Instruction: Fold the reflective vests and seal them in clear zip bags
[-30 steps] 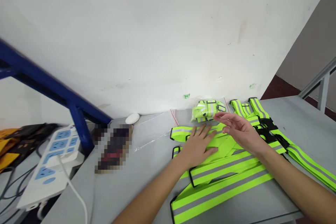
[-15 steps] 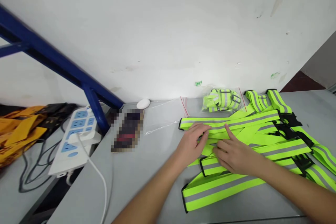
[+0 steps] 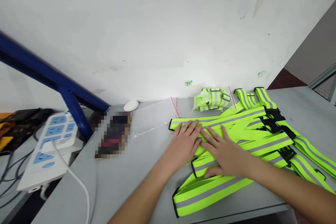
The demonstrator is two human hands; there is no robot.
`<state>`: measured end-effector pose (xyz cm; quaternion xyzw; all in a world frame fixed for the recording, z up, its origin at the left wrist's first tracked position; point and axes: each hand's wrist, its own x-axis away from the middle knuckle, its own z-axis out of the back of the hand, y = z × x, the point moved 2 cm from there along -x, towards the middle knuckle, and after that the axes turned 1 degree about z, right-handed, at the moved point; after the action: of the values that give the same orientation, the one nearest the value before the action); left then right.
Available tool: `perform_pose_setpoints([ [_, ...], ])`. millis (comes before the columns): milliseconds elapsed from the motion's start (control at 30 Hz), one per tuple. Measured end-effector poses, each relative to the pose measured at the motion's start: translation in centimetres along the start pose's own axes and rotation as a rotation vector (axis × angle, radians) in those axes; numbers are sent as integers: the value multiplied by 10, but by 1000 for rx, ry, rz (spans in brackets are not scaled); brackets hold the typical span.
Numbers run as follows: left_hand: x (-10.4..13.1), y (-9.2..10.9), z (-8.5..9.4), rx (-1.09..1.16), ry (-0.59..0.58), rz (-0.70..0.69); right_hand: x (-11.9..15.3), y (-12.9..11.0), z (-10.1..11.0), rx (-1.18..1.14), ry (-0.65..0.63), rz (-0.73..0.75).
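Observation:
Neon-yellow straps [image 3: 210, 192] with grey stripes and black buckles lie in overlapping folds on the grey table [image 3: 126, 178]. My left hand [image 3: 183, 145] rests on the left part of the upper straps, fingers stretched out and holding nothing. Just right of it, my right hand [image 3: 225, 152] lies with spread fingers on the middle straps, its thumb over a lower one. Behind my hands, a clear bag [image 3: 214, 99] holds a bundled yellow strap. A flat, clear plastic bag [image 3: 154, 113] with a red seal line lies to the left.
A blurred-out dark object [image 3: 114, 136] and a white round item [image 3: 131, 105] lie at the table's left. Beyond them are a blue metal frame [image 3: 75, 112], a white power strip [image 3: 49, 150] with cables, and yellow-and-black items [image 3: 7, 133]. A white wall [image 3: 157, 35] stands behind.
Both hands have gone from curled fingers to spread, flat fingers on the straps. The whole view has shifted, so the scene sits further left.

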<state>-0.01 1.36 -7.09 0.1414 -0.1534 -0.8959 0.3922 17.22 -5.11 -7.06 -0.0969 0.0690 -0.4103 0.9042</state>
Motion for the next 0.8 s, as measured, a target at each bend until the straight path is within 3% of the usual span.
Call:
perform_pose_setpoints([
  [300, -6, 7, 7, 28, 45, -11, -2, 2, 3, -47, -18, 7],
  [533, -10, 17, 12, 197, 158, -78, -4, -1, 8, 26, 68, 47],
  [800, -18, 42, 8, 595, 236, 120, -8, -16, 4, 289, 167, 201],
])
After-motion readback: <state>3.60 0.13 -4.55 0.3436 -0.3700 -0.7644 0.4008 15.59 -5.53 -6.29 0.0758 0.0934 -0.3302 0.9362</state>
